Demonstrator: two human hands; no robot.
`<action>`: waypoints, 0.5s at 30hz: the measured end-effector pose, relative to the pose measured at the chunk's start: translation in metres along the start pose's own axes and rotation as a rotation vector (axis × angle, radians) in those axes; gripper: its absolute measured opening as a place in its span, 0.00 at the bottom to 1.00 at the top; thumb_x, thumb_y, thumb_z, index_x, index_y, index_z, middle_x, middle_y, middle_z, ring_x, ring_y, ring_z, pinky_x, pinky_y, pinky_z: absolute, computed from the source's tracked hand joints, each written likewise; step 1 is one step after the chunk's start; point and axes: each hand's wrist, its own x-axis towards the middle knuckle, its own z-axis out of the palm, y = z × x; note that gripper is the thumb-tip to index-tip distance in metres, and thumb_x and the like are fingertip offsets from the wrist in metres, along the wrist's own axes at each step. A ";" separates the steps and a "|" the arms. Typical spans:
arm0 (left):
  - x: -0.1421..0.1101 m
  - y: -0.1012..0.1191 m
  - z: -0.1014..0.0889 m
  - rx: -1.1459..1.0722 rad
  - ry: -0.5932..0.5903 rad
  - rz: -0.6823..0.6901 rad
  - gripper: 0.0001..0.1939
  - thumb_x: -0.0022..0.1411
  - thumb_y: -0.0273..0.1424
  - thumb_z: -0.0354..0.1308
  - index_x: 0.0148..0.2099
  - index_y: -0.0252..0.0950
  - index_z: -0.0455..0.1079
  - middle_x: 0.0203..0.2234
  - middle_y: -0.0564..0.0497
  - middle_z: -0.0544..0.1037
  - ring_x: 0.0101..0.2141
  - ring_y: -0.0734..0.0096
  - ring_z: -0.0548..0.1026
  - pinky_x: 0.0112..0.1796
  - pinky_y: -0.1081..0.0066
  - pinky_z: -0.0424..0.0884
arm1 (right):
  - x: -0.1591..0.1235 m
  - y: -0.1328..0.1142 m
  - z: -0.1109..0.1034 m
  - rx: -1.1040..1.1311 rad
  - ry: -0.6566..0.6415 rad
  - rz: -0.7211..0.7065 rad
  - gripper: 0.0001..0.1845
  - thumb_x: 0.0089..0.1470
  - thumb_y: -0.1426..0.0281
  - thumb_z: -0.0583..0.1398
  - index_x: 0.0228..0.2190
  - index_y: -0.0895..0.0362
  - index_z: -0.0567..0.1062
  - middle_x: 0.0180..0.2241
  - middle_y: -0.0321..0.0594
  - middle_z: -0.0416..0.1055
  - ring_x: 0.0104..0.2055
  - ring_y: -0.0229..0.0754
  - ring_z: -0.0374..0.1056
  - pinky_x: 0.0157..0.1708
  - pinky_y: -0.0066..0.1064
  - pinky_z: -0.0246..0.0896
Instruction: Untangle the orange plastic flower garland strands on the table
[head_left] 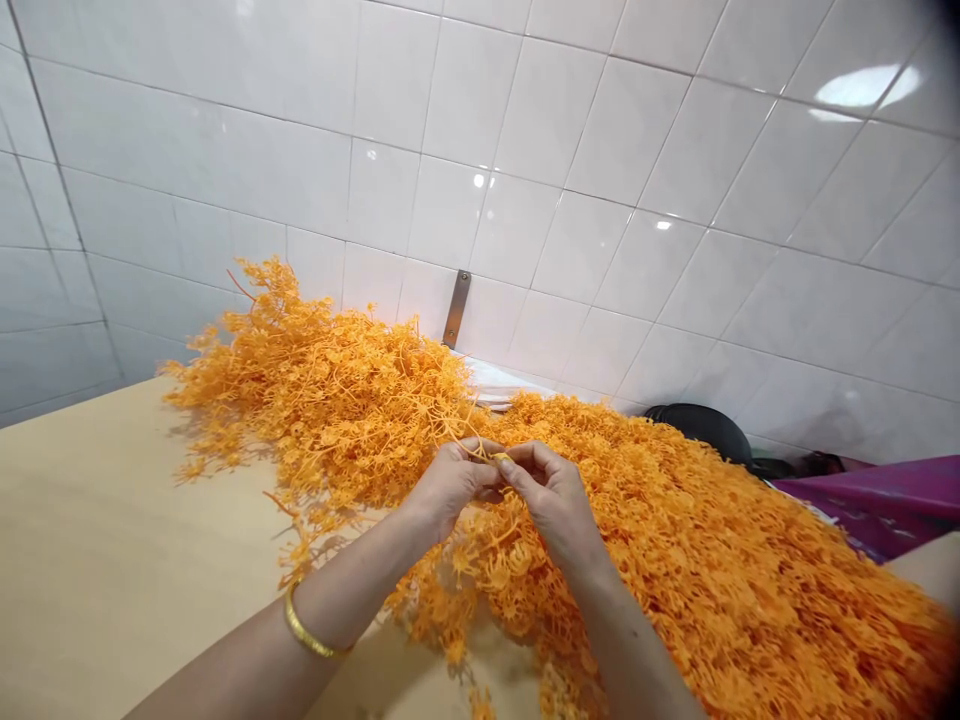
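My left hand (457, 482) is closed in a pinch on the thin stem of an orange artificial flower sprig (471, 446). Right beside it, my right hand (546, 488) pinches a small yellow-orange piece (501, 457) at the sprig's stem between thumb and index finger. The fingertips of both hands nearly meet, and they partly hide that piece. Below the hands hang more orange blossoms (502, 555); whether they belong to the held sprig I cannot tell. A gold bangle (304, 628) circles my left wrist.
A heap of orange sprigs (337, 390) lies behind my left hand on the pale wooden table (135, 540). A larger pile (720, 540) spreads to the right. Against the tiled wall (480, 120) are a metal strip (457, 308), black round objects (701, 430) and purple cloth (885, 500).
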 end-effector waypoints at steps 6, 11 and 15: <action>0.003 -0.006 -0.001 0.021 -0.016 -0.007 0.06 0.38 0.25 0.61 0.23 0.30 0.67 0.14 0.54 0.67 0.17 0.79 0.65 0.21 0.76 0.60 | 0.001 0.003 -0.002 0.037 0.086 -0.016 0.09 0.47 0.65 0.55 0.22 0.58 0.66 0.22 0.33 0.61 0.26 0.34 0.57 0.28 0.26 0.52; 0.006 -0.003 -0.002 -0.018 0.102 0.049 0.06 0.39 0.25 0.61 0.23 0.31 0.66 0.14 0.55 0.66 0.16 0.81 0.63 0.21 0.77 0.59 | 0.005 0.008 -0.005 0.107 0.134 0.032 0.10 0.47 0.64 0.56 0.22 0.58 0.65 0.22 0.32 0.58 0.25 0.33 0.53 0.27 0.25 0.50; 0.002 -0.004 0.001 -0.026 0.042 0.017 0.08 0.41 0.28 0.62 0.25 0.31 0.66 0.18 0.54 0.67 0.20 0.79 0.66 0.23 0.76 0.60 | 0.005 0.008 -0.004 0.124 0.124 -0.009 0.09 0.48 0.65 0.55 0.23 0.58 0.65 0.22 0.32 0.58 0.26 0.33 0.54 0.28 0.25 0.50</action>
